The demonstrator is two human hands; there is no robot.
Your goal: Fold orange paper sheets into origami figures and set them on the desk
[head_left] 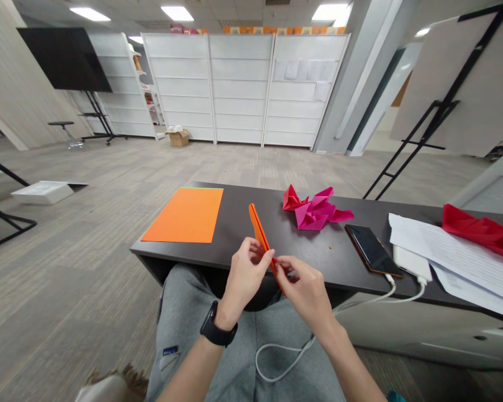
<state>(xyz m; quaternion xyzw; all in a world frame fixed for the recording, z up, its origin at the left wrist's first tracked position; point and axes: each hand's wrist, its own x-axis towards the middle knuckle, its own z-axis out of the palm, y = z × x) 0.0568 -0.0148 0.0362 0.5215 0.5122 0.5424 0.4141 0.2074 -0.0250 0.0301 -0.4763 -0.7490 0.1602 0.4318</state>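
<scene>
Left hand (245, 273) and right hand (304, 293) pinch folded orange paper (260, 237) (tilted, between them).

An open office-like room, with carpet tiles (109, 167), white shelving units (238, 89), recessed ceiling lights (90, 14) and a stand-mounted screen (62, 58)

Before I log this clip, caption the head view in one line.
Left hand and right hand pinch folded orange paper at a desk, beside an orange sheet and pink origami.
</scene>
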